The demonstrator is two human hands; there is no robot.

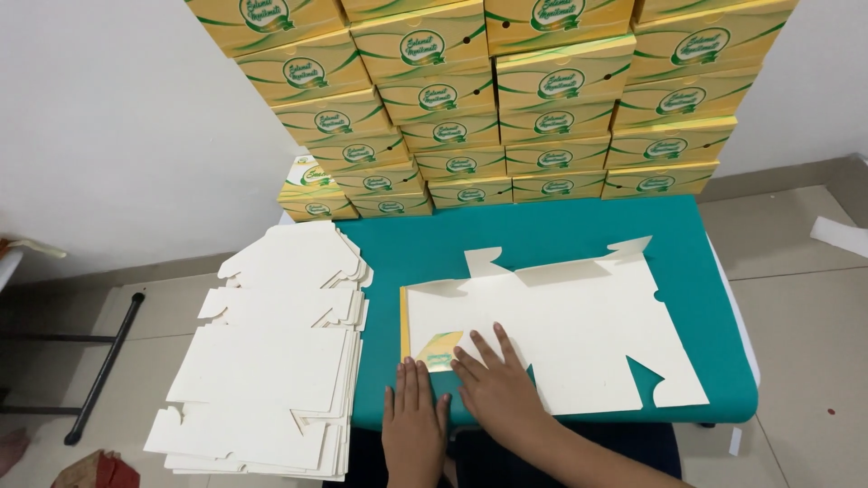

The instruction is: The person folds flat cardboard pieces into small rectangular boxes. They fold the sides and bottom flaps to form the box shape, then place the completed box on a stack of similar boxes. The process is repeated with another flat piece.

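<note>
A flat, unfolded cream cardboard box blank (561,334) lies on the teal table top (561,230), printed side down, with its left flap folded over and a yellow-green printed corner (439,348) showing. My left hand (413,420) lies flat, fingers together, on the table at the blank's near left edge. My right hand (493,384) presses flat on the blank beside the folded corner, fingers spread. Neither hand holds anything.
A thick stack of flat cream box blanks (271,352) hangs over the table's left side. Several rows of folded yellow-green boxes (506,99) are piled against the white wall behind the table. A black metal stand (104,366) rests on the tiled floor at the left.
</note>
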